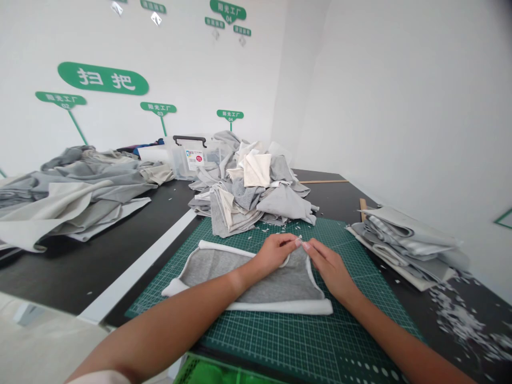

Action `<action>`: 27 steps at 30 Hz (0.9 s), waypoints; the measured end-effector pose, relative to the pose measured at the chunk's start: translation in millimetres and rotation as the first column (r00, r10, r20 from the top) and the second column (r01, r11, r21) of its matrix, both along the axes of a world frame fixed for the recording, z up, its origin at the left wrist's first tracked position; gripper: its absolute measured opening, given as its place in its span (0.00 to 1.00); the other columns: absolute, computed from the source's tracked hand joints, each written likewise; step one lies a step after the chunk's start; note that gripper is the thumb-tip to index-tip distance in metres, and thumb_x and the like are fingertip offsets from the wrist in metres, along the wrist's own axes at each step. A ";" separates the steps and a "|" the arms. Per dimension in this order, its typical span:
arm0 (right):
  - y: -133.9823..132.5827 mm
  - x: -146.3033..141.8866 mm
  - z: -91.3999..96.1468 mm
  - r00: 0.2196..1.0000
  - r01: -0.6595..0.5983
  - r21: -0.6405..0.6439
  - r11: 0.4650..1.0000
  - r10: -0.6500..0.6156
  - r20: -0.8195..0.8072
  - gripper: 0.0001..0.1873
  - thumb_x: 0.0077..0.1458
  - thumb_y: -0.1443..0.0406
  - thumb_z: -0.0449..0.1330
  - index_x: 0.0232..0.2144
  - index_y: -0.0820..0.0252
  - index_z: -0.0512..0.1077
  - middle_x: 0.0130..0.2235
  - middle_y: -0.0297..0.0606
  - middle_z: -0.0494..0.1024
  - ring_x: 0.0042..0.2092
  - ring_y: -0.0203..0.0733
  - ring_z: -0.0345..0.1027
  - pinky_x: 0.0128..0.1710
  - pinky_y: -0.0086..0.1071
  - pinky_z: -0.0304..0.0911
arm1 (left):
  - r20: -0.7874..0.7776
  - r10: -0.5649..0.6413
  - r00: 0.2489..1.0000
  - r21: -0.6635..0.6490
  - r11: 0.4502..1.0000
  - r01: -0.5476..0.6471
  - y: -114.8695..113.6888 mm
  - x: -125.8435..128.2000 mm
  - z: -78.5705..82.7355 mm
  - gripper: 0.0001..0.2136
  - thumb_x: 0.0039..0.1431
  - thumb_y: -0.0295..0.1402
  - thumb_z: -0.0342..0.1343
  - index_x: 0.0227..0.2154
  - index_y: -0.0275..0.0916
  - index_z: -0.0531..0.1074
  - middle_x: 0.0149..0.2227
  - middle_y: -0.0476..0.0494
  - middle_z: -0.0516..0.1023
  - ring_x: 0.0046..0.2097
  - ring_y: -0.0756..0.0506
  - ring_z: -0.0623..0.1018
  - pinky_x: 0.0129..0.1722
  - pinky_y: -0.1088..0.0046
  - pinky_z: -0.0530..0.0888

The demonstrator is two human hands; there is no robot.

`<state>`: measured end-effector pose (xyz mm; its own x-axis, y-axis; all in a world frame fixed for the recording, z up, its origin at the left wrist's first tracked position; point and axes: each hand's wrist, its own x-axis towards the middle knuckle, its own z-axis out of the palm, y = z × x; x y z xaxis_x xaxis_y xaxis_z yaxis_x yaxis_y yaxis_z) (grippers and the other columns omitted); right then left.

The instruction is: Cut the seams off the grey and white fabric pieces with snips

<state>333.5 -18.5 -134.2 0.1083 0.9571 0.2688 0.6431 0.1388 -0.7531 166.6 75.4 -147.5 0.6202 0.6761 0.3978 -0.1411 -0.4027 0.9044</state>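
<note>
A grey piece of fabric [290,285] with white rolled edges lies across the green cutting mat [280,341]. My left hand [276,252] reaches over it and pinches its far right corner between thumb and fingers. Right beside it, my right hand [330,266] pinches the same corner, the two sets of fingertips almost touching. That corner is lifted slightly off the mat. Small white scraps show at the fingertips and on the mat just beyond.
Behind the mat rises a heap of grey and cream cloth pieces [256,186], next to a clear plastic bin [184,162]. Larger cloths [72,186] cover the table's left side. Folded cloths [404,245] and many white scraps [460,322] lie right. A green basket [208,370] stands at the near edge.
</note>
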 end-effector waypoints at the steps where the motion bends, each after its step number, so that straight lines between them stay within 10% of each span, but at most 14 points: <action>1: 0.6 -0.4 -0.2 1.000 0.006 0.001 1.000 -0.006 -0.011 0.23 0.68 0.49 0.48 0.26 0.56 0.57 0.25 0.27 0.58 0.30 0.37 0.55 0.31 0.29 0.51 | -0.003 0.001 1.000 0.000 1.000 -0.001 -0.2 -0.1 0.5 0.16 0.64 0.44 0.54 0.32 0.35 0.76 0.29 0.49 0.72 0.34 0.48 0.69 0.38 0.75 0.65; 16: 0.3 1.9 0.8 0.999 -0.007 -0.001 1.000 0.007 0.051 0.21 0.68 0.50 0.49 0.28 0.56 0.61 0.27 0.27 0.60 0.31 0.37 0.57 0.33 0.29 0.52 | -0.020 -0.035 0.999 0.015 0.999 0.036 -4.3 -1.0 1.4 0.16 0.65 0.44 0.54 0.32 0.35 0.76 0.30 0.48 0.73 0.35 0.48 0.70 0.38 0.75 0.65; 27: 7.3 4.9 -5.1 0.978 -0.018 -0.026 1.000 0.012 -0.209 0.20 0.63 0.48 0.55 0.29 0.56 0.63 0.24 0.27 0.56 0.26 0.35 0.49 0.26 0.29 0.48 | -0.028 0.038 0.999 0.041 0.998 -0.037 -4.6 -0.3 3.1 0.15 0.65 0.42 0.53 0.35 0.35 0.78 0.32 0.46 0.77 0.36 0.47 0.72 0.38 0.74 0.67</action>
